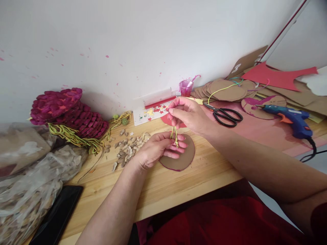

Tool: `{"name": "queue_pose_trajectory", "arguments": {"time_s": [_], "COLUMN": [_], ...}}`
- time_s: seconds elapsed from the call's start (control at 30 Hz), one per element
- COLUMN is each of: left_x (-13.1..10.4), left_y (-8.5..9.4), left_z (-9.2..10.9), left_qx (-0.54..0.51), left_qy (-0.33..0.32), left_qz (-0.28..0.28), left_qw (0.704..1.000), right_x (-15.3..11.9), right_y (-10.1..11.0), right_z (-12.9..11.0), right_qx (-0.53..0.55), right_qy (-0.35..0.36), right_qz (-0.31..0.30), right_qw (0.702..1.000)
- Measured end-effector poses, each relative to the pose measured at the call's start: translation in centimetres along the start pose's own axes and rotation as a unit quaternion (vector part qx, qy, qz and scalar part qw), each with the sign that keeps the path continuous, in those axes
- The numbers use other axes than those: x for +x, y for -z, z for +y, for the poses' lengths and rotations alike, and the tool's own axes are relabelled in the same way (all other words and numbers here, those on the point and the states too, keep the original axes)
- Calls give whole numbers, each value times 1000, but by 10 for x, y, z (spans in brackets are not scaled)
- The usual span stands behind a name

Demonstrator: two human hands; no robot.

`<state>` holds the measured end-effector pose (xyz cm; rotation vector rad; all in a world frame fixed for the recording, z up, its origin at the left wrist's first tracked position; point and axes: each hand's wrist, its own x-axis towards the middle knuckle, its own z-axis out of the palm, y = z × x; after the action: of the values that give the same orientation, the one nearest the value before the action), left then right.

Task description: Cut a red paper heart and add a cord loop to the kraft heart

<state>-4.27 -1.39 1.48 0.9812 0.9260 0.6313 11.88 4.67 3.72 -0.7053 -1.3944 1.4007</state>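
A short looped bundle of yellow-green string (175,135) hangs between my two hands. My right hand (182,113) is above, thumb and fingers pinched on its upper end. Below it my left hand (167,144) is palm up, with the thumb pressed toward the fingers at the string's lower, knotted end. Under the hands lies a round brown cardboard disc (180,163) with a magenta edge, partly hidden by the left hand. Nutshell pieces (129,149) are scattered to the left of it.
Black scissors (227,117) and a blue glue gun (293,120) lie right, near stacked cardboard discs (222,90). A magenta cup (186,87) stands by the wall. At left are magenta shell-covered pieces (56,105), a plastic bag of shells (22,197) and a black phone (57,216).
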Motion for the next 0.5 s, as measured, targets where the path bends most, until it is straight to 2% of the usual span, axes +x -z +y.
{"name": "queue_pose_trajectory", "arguments": {"time_s": [0.23, 0.37, 0.5], "left_x": [-3, -2, 0], "left_y": [1, 3, 3], "left_z": [2, 4, 4], "left_qx": [12, -19, -44], "left_qy": [9, 8, 6], "left_qz": [-29, -53, -43], "left_qw": [999, 998, 998], "right_x": [0, 0, 0], "right_y": [1, 1, 1], "right_z": [0, -2, -4], "right_qx": [1, -6, -31], "right_qy": [7, 10, 17], "right_qz": [-3, -2, 0], "right_qw": [1000, 1000, 999]}}
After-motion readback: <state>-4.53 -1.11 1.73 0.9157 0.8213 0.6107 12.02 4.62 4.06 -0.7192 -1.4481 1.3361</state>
